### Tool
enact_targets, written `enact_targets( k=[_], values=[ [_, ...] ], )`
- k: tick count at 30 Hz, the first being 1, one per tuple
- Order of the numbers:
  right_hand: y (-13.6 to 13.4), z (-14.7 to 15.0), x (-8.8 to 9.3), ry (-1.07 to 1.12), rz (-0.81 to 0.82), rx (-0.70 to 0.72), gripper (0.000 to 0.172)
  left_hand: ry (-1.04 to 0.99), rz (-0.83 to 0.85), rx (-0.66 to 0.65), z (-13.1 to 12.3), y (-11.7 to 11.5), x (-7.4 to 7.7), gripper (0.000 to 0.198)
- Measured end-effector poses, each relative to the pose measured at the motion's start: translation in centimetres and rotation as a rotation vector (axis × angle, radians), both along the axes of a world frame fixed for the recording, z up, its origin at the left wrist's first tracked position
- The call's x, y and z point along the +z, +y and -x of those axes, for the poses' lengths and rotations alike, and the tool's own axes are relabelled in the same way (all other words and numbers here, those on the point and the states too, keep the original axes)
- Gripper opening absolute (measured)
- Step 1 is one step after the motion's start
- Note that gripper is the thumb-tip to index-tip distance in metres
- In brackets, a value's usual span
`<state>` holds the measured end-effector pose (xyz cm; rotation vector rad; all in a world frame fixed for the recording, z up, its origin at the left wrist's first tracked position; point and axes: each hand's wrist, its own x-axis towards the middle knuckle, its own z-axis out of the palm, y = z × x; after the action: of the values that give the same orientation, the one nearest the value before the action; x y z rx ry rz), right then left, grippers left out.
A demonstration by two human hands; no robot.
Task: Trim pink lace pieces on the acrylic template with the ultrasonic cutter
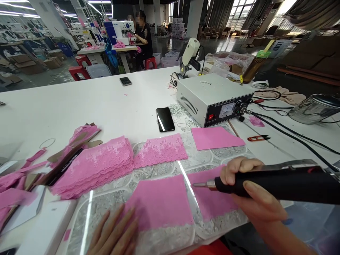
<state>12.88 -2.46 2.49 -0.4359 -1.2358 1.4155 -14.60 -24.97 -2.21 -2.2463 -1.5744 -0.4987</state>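
Observation:
My right hand point(255, 187) is wrapped round a corded black hand tool with a pointed metal tip point(287, 182). The tip points left, over the inner edge of a plain pink fabric piece point(212, 198); whether it touches cannot be told. My left hand point(114, 230) lies with fingers spread at the lower left edge of a second plain pink piece point(162, 202), slightly blurred. Behind these are a stack of pink lace pieces point(98, 163), one lace piece point(162, 150) and another plain pink piece point(217, 137), on a grey marble-patterned sheet point(106, 202).
A grey control box point(212, 95) with cables stands at the back right. A black phone point(165, 119) lies before it, with orange thread snips point(258, 138) to the right. Pink strips and card point(23, 180) clutter the left. A person point(143, 39) sits at a far sewing machine.

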Motion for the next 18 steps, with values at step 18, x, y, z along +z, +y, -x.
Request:
enact_targets(
  k=[18],
  values=[
    [3.2,0.8,-1.3,0.033,-0.017,0.074,0.014,-0.089,0.265,-0.09,-10.6,11.3,1.9,0.031]
  ],
)
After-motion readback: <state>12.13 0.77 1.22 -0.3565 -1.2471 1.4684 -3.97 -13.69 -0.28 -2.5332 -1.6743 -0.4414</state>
